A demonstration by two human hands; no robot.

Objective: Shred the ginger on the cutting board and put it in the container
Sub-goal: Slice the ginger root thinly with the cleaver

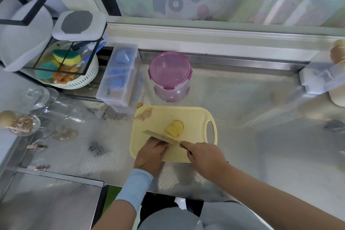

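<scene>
Right hand (203, 155) is wrapped around the knife (161, 137) handle, blade low over the cutting board (186, 115), just this side of the ginger (174, 129) slices lying mid-board. Left hand (151, 153) rests on the board, fingers (158, 144) running right up to the blade, tips hidden, so I can't tell if they pinch anything. That's the danger: one slip and the edge nicks them. And the container (169, 73) behind the board has its lid on.
</scene>
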